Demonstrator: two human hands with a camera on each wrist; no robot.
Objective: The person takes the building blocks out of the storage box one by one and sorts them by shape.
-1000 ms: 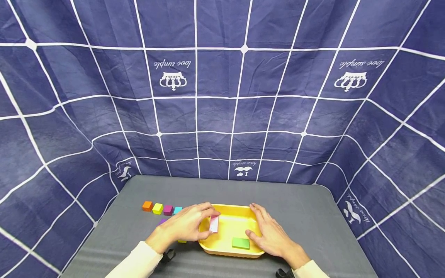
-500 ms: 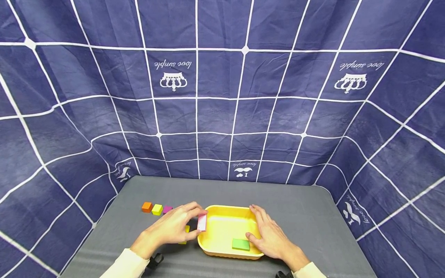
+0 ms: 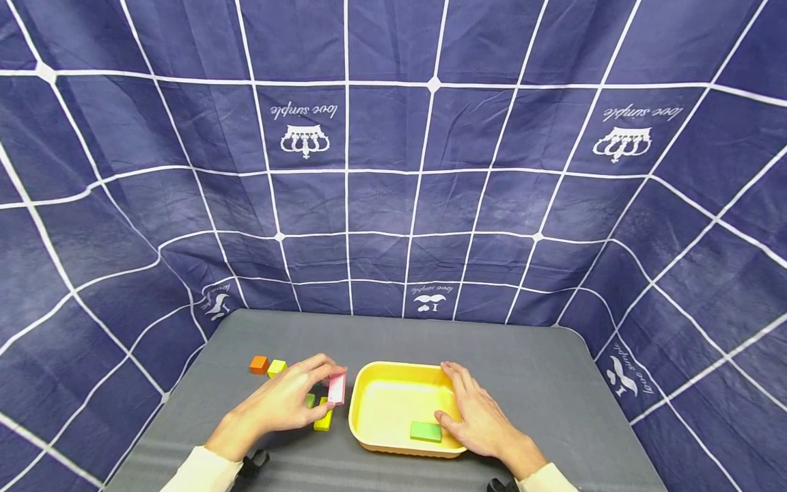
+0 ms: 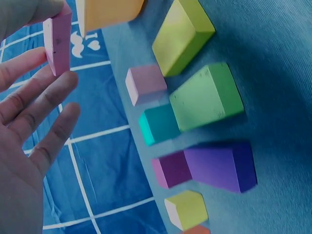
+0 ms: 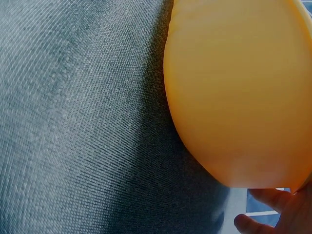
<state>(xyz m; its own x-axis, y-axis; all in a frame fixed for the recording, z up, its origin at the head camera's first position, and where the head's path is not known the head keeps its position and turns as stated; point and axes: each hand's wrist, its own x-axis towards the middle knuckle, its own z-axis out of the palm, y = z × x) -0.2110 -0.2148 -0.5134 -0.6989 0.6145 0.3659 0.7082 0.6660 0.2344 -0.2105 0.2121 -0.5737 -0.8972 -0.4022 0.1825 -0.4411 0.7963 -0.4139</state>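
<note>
Between the thumb and fingers of my left hand [image 3: 284,402] is a pink rectangular block [image 3: 337,389], lifted off the table just left of the yellow plastic tray [image 3: 406,374]. The left wrist view shows the same pink block [image 4: 59,44] pinched, other fingers spread. My right hand [image 3: 482,418] holds the tray's right side, thumb over the inside and fingers along the outside of the rim. A green block [image 3: 425,432] lies flat inside the tray near the front right. In the right wrist view, the tray's outer wall [image 5: 239,92] hides most of the hand.
On the grey table [image 3: 553,383], left of the tray, are a yellow block [image 4: 180,36], green block [image 4: 201,100] and purple block [image 4: 219,165]. Beside them stand pink [image 4: 146,84], teal [image 4: 161,126], magenta [image 4: 173,168], yellow and orange cubes. A blue curtain [image 3: 393,205] surrounds the table.
My left hand has carried the pink block leftward, from over the tray's left side to outside its rim. My right hand and the tray have stayed in place.
</note>
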